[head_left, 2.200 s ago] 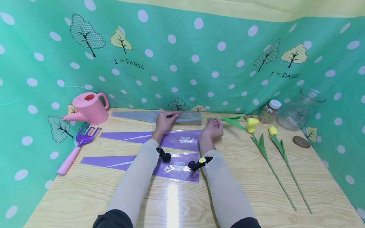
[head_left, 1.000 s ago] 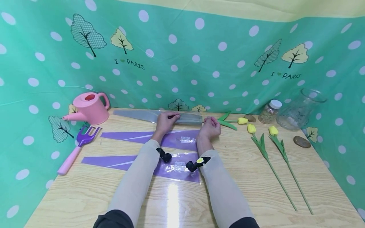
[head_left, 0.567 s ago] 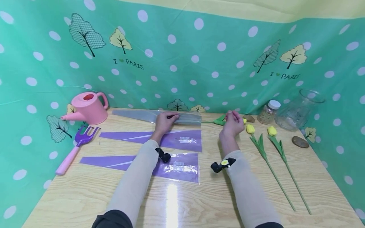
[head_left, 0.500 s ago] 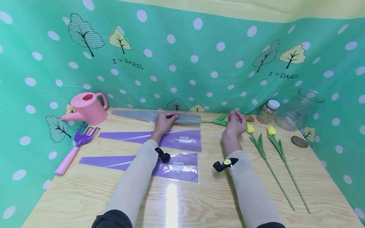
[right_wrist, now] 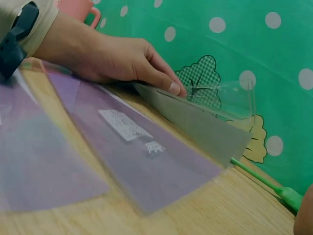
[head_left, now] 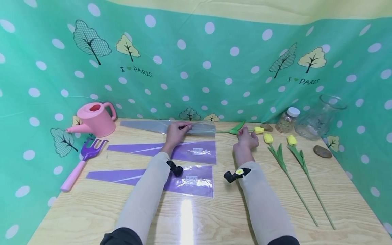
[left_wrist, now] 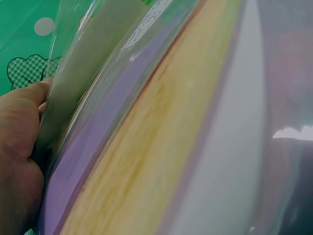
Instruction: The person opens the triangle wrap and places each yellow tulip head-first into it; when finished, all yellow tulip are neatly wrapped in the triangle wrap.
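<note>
At the back of the table lies a grey flower sleeve [head_left: 202, 128] with a clear front. My left hand [head_left: 177, 133] pinches its upper layer between thumb and fingers; in the right wrist view that clear film [right_wrist: 230, 98] stands lifted off the grey back. A yellow artificial tulip [head_left: 258, 130] lies lengthwise with its green stem [right_wrist: 257, 175] inside the sleeve's wide right end, leaves and bloom outside. My right hand [head_left: 246, 140] has its fingers curled at the stem between leaves and bloom. Only a sliver of that hand shows in the right wrist view.
Two purple sleeves [head_left: 199, 153] lie nearer me. Two more tulips [head_left: 292, 180] lie at the right. Behind them stand a jar [head_left: 287, 120], a glass vase [head_left: 315, 122] and stones [head_left: 322, 151]. At the left are a pink watering can [head_left: 98, 119] and a hand fork [head_left: 81, 163].
The tulip's stem has slid left into the grey sleeve. My right hand has let go near the sleeve's mouth, moved right, then come down on the stem below the bloom. The left hand stays put.
</note>
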Motion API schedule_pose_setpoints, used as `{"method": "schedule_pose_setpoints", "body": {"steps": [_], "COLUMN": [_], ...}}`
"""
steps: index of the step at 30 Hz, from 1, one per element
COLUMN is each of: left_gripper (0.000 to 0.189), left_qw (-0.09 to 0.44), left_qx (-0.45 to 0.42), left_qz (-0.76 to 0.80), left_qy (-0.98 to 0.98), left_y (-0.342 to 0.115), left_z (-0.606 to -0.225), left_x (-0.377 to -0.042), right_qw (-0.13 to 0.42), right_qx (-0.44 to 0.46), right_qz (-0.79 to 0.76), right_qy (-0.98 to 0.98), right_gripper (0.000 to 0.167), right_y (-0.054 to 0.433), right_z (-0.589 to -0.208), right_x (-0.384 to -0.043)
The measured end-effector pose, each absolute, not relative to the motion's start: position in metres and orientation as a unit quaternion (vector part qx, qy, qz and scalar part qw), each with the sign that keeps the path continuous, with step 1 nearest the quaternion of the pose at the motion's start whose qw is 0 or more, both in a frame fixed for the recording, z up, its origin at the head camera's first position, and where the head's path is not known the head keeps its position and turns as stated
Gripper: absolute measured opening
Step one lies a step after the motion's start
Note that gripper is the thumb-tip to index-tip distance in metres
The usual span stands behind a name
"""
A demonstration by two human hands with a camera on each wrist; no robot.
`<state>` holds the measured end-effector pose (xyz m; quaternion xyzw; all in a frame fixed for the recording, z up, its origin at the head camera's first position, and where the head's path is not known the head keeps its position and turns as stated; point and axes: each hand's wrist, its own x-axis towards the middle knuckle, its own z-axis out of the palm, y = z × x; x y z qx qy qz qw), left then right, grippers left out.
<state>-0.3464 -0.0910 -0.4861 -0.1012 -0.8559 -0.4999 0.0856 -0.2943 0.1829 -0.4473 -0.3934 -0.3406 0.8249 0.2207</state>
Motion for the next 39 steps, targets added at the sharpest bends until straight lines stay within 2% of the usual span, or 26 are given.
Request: {"method": "schedule_pose_setpoints", "body": {"steps": [2,6,13,18,20,30,39], "left_gripper": [0.023,0.023,0.024,0.024,0.024,0.025,0.024], "left_qw": [0.086,0.088,0.090,0.089,0.089,0.085,0.092], "left_qx": [-0.100,-0.098,-0.100,-0.098,-0.099,-0.095,-0.101], "left_qz": [-0.503,-0.504,-0.501,-0.498,-0.496,-0.497,-0.498], "left_qy": [-0.854,-0.854,-0.855,-0.857,-0.858,-0.858,-0.857], "left_y": [-0.091,-0.091,-0.091,-0.090,-0.090,-0.090,-0.090], "left_z": [-0.487,-0.487,-0.486,-0.486,-0.486,-0.486,-0.486], "left_x": [-0.347,-0.346,-0.344,-0.344,-0.344,-0.344,-0.344], "right_qw": [0.210,0.187,0.180,0.201,0.216,0.296,0.326], "right_qx": [-0.388,-0.369,-0.363,-0.360,-0.359,-0.366,-0.384], "right_qz": [0.832,0.852,0.862,0.858,0.852,0.821,0.781], "right_qy": [-0.335,-0.321,-0.306,-0.305,-0.312,-0.323,-0.369], "right_gripper": [0.076,0.076,0.032,0.054,0.057,0.037,0.036], "right_y": [0.181,0.182,0.187,0.185,0.183,0.176,0.163], "right_z": [-0.447,-0.446,-0.448,-0.449,-0.449,-0.452,-0.451], "right_x": [-0.296,-0.301,-0.306,-0.305,-0.305,-0.304,-0.304]}}
